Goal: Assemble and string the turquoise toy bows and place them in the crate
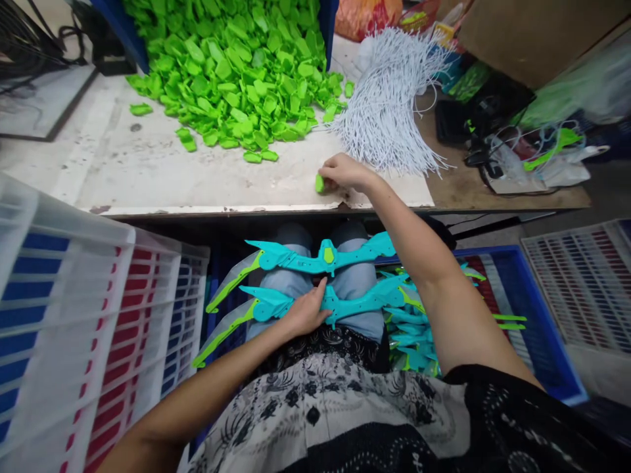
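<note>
- Right hand (pixel 348 172), above centre, pinches a green piece (pixel 320 184); a loose pinch could drop it.
- Left hand (pixel 305 313), below centre, grips the lower bow (pixel 367 305); the upper bow (pixel 299 261), across the legs (pixel 357 279), could slide if they shift.

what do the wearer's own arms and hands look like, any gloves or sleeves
Both the left hand and right hand are bare, with no glove, watch or bracelet visible. The forearms are uncovered too. A black sleeve with pale dotted markings ends above the right elbow; the left sleeve can't be made out.
</note>
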{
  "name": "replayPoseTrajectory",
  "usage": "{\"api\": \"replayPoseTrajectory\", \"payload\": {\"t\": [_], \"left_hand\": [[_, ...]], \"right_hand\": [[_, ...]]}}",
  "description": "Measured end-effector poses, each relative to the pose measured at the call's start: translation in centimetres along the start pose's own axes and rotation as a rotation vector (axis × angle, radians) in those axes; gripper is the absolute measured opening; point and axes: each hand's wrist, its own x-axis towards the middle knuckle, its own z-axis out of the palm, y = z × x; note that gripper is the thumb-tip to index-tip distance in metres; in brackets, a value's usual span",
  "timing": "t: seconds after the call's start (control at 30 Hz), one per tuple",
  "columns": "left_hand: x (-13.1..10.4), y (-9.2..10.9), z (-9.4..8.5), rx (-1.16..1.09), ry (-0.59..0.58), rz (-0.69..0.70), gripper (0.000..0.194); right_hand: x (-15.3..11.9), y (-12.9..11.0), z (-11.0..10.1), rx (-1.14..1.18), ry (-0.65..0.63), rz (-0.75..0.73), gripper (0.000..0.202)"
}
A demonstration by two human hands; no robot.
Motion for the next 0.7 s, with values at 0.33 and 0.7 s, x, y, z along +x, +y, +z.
{"api": "replayPoseTrajectory", "payload": {"t": [0.33,0.7], "left_hand": [[2.4,-1.3,-1.9,-0.194,-0.119,0.011,0.059],[3.1,-2.2,-2.9,-0.644,-0.224,-0.100,0.042]], "right_hand": [[-2.7,2.9,2.1,-0.203,0.174,-0.355,0.026],[-22.1,1.5,10.7,0.009,0.087,-0.546,0.023]]}}
